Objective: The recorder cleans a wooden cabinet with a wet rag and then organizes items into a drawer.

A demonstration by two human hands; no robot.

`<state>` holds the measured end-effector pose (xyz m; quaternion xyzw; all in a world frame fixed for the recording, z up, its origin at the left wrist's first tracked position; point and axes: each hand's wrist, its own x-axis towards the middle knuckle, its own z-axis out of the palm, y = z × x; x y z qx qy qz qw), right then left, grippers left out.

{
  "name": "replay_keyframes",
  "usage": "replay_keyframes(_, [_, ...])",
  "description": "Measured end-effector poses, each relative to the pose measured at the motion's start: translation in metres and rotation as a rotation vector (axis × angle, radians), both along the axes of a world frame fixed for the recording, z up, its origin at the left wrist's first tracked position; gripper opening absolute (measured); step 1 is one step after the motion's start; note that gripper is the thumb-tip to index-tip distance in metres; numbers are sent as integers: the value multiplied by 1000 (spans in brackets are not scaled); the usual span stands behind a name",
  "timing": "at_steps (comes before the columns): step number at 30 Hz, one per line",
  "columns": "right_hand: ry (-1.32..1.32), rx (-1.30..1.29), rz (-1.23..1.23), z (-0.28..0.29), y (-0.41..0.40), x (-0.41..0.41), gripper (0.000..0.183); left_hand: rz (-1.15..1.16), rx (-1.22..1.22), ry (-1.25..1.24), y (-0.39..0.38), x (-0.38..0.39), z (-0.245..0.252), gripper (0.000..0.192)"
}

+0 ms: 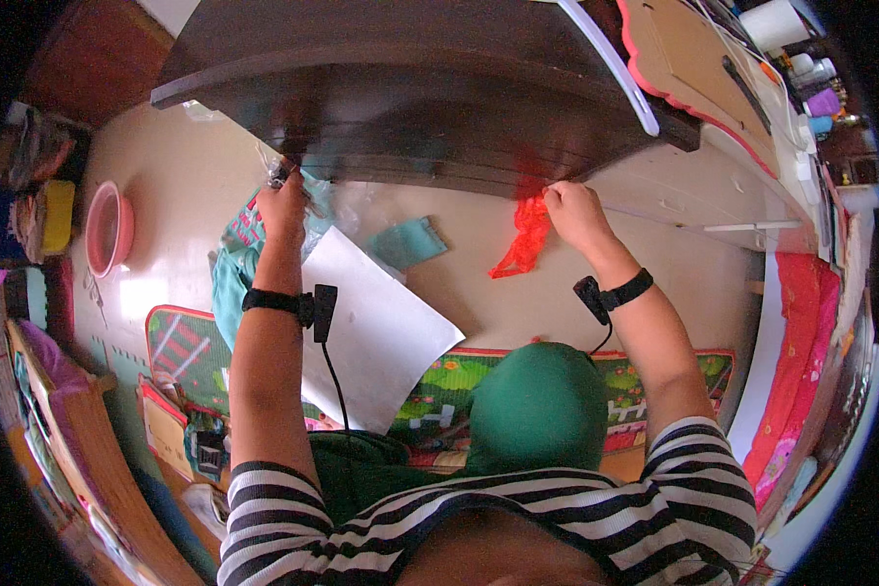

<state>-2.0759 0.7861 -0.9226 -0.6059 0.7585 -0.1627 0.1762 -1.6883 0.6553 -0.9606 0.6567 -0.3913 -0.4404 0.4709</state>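
Note:
A dark brown wooden piece of furniture (pixel 410 110) with a curved front edge stands before me. My left hand (pixel 282 209) is curled at its lower left side, beside a dark object and crinkled clear plastic (pixel 315 205); what the fingers close on is hidden. At the lower right edge, my right hand (pixel 575 212) is bent with its fingers curled in. Touching or just beside those fingers is a crumpled red plastic piece (pixel 524 238), perhaps a bag. Turquoise cloth (pixel 234 278) lies under my left forearm, next to a large white sheet (pixel 373 329).
On the tiled floor are a small turquoise piece (pixel 410 243) and a pink basin (pixel 108 229) at left. A green patterned mat (pixel 439 381) runs near my green-clad knee (pixel 538 406). Bottles and a white roll (pixel 775 26) crowd the right side. Red fabric (pixel 798 351) hangs below.

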Motion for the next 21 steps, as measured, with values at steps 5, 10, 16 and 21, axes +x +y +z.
replay_keyframes(5, [164, 202, -1, 6, -12, -5, 37, -63, -60, -285, -5, 2, -5, 26])
replay_keyframes(10, [89, 266, 71, 15, -18, -9, 39, -98, -273, -596, -19, 15, -26, 21])
replay_keyframes(16, [87, 257, 105, 14, -3, -7, 38, -76, -177, -397, -12, 23, -23, 16])
replay_keyframes(21, [177, 183, 270, 20, 28, 3, 39, -50, -122, -369, 17, 35, -5, 16])
